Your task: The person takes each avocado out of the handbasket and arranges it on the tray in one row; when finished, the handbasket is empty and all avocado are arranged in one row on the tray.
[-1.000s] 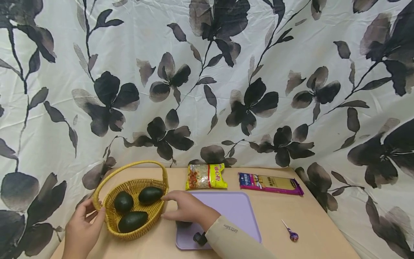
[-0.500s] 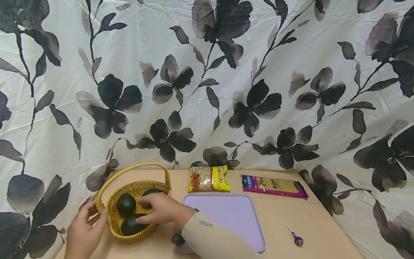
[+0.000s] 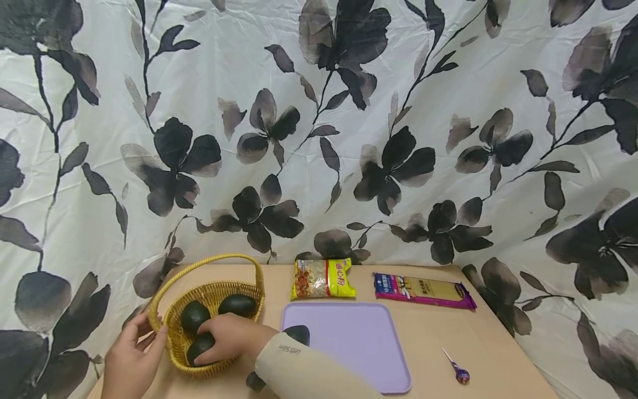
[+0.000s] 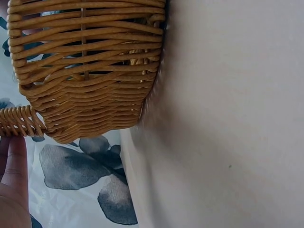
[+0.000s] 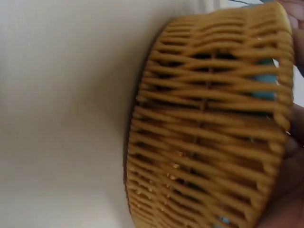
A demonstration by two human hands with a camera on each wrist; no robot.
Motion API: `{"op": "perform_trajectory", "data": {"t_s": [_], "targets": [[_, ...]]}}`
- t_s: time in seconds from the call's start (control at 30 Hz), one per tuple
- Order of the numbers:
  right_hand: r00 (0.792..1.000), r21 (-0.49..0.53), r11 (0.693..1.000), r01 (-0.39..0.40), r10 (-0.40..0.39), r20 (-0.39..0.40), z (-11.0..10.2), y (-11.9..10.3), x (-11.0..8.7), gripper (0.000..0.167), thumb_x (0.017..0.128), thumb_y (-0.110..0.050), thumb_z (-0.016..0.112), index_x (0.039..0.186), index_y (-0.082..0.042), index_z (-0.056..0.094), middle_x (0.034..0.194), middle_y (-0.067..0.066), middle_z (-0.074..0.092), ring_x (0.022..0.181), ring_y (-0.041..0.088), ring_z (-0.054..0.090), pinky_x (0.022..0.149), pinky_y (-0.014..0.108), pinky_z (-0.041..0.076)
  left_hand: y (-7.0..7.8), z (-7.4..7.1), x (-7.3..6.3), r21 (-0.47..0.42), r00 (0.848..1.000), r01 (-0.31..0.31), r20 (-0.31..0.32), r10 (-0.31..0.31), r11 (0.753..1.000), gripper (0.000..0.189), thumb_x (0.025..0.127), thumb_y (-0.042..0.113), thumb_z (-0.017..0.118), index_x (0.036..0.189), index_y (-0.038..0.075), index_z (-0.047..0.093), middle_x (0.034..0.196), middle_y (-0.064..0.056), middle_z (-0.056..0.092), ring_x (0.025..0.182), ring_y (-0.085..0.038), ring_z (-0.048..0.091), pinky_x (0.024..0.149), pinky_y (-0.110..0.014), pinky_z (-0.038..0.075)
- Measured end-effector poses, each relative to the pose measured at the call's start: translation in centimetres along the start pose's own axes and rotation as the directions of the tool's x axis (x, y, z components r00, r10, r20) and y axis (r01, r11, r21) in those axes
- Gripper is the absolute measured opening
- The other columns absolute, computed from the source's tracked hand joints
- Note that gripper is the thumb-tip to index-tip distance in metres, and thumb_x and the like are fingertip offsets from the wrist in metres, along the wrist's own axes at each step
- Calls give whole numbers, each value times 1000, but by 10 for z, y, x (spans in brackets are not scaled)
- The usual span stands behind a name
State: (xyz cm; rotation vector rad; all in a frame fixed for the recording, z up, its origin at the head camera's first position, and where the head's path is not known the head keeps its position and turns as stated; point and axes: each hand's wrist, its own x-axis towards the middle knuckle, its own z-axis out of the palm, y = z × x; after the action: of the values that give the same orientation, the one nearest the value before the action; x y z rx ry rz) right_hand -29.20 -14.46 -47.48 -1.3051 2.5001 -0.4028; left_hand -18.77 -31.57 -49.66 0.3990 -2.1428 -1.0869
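Yellow wicker basket (image 3: 211, 292), lower left of frame: three avocados (image 3: 237, 305), all inside; left hand (image 3: 132, 354) pinches handle (image 3: 219, 256). Right hand (image 3: 233, 335) grips nearest avocado (image 3: 199, 346), not yet lifted clear

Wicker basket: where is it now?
In the head view, the wicker basket stands lower left on the table, left of the lilac tray; the left hand holds its handle, the right hand grips an avocado inside.

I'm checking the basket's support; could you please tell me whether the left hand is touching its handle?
Touching: the left wrist view shows the left hand with its fingertips right against the handle, no gap between.
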Motion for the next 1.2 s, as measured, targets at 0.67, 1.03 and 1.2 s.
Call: {"op": "perform_trajectory", "data": {"t_s": [0.67,1.03,1.2], "targets": [[1000,-61,998,-6,5,-21,5,-8,1,47,86,-48,82,128,-33,69,115,-23,68,101,-7,60,86,4,49,-5,-1,-1,1,997,-70,-13,70,998,40,92,3,75,129,-3,61,116,-13,65,97,24,45,79,8,46],[1000,12,1000,2,-1,-29,2,0,-2,51,88,-48,79,135,-31,65,123,-21,66,107,-8,59,87,4,50,-6,0,-1,-35,999,-40,-14,40,999,39,92,3,74,129,-3,61,117,-12,64,97,24,46,81,7,47],[995,137,991,6,8,-99,-7,9,-12,53,89,-48,78,137,-31,65,125,-20,65,108,-8,59,86,5,51,-9,1,1,-31,999,-53,-12,53,998,37,93,5,74,127,-3,62,116,-12,64,97,23,46,81,7,46]]}}
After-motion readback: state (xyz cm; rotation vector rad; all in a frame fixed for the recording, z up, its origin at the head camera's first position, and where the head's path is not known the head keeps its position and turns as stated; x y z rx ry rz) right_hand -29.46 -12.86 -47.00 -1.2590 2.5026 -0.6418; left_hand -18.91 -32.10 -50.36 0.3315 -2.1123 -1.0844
